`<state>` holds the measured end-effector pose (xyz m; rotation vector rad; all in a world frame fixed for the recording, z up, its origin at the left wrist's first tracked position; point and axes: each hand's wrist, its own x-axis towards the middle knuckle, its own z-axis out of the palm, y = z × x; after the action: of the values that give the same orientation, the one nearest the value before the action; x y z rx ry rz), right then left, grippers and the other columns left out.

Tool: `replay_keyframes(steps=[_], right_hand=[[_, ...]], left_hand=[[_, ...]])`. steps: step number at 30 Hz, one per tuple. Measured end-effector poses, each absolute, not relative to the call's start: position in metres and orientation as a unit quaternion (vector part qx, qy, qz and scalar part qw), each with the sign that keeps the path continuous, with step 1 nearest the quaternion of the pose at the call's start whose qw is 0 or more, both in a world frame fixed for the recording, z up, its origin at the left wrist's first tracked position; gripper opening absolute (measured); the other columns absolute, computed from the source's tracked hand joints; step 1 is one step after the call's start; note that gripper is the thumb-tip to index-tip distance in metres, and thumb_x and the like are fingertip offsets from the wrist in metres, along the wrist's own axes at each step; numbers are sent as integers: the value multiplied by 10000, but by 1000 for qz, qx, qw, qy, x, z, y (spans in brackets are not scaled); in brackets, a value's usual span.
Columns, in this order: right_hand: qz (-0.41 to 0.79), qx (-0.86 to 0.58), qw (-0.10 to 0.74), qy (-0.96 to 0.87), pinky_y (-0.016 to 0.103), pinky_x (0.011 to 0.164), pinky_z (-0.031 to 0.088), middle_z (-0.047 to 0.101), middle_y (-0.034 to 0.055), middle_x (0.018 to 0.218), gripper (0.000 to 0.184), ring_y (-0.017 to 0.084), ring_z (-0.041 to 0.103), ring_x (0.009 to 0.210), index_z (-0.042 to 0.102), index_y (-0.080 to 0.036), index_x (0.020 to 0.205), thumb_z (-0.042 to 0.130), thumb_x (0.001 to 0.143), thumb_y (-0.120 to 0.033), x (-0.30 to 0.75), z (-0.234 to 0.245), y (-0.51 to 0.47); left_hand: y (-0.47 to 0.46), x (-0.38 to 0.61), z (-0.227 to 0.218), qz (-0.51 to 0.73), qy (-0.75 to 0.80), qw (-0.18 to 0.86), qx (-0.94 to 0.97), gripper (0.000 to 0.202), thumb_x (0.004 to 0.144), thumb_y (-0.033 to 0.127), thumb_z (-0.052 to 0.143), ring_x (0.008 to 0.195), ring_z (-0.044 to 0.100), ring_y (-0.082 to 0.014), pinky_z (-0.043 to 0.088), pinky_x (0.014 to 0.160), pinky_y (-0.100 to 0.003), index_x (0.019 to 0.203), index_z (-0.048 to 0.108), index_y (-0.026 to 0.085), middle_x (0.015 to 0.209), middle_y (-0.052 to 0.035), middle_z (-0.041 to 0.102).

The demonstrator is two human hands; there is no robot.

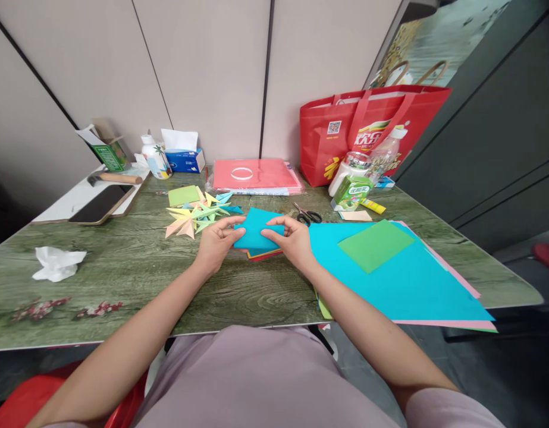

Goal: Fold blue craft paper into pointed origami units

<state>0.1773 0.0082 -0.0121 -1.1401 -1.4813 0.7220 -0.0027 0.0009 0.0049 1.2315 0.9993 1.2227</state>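
A small folded sheet of blue paper (257, 227) is held up between my two hands. My left hand (215, 242) pinches its left edge between thumb and fingers. On the opposite side, my right hand (293, 239) grips the right edge the same way. Just below and behind it, partly hidden, lie small red and yellow paper sheets (265, 255). Folded paper pieces (196, 215) in yellow, green, peach and blue form a pile beyond my left hand. Black-handled scissors (307, 215) rest past my right hand.
Large blue sheets (381, 279) with a green square (376, 245) on top cover the right side. At the back stand a red bag (323, 142), a green carton (352, 193) and a tissue box (185, 160). A phone (102, 204) and crumpled tissue (57, 263) lie left.
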Motion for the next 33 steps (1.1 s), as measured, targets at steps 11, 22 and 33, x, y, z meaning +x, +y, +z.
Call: replay_keyframes(steps=[11, 22, 33], right_hand=[[301, -479, 541, -622, 228, 455, 256, 556, -16, 663, 301, 79, 317, 485, 639, -196, 791, 688, 632, -447, 178, -13, 9], [350, -474, 553, -589, 233, 474, 354, 582, 0, 638, 337, 110, 475, 544, 629, -185, 784, 693, 607, -463, 177, -12, 11], [407, -436, 602, -531, 245, 521, 404, 601, -3, 603, 331, 120, 539, 556, 623, -170, 747, 734, 548, -409, 178, -6, 11]], left_hand=[[0, -1, 5, 521, 426, 520, 527, 472, 630, 355, 713, 508, 609, -158, 554, 526, -314, 1044, 631, 142, 560, 7, 663], [3, -1, 4, 538, 434, 532, 489, 381, 549, 373, 760, 606, 624, -190, 555, 525, -332, 833, 694, 128, 691, -43, 694], [5, -3, 4, 549, 421, 527, 494, 341, 580, 359, 746, 601, 608, -170, 545, 494, -292, 831, 695, 134, 712, -36, 691]])
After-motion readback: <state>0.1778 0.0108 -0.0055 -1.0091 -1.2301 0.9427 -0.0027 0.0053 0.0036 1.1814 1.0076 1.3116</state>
